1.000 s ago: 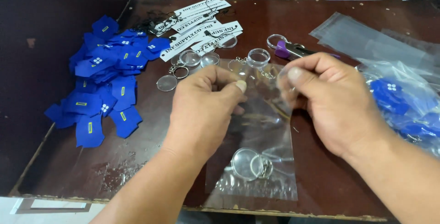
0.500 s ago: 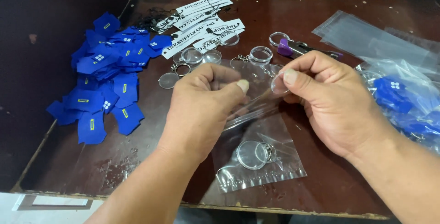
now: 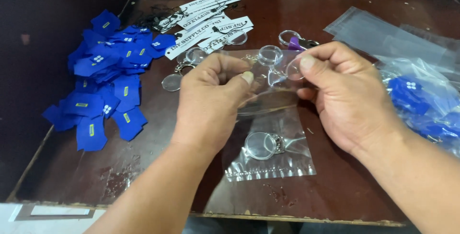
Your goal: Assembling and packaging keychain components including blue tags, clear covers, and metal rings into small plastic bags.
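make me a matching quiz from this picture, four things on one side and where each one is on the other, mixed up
Things:
1. blue tags
2. white paper strips
3. round clear keyring
4. stack of empty clear bags

Places:
A. inside the clear bag held by both hands
B. far right part of the table
C. loose pile on the left side of the table
D. far middle of the table, beyond the left hand

Pairs: 1-C, 2-D, 3-A, 4-B
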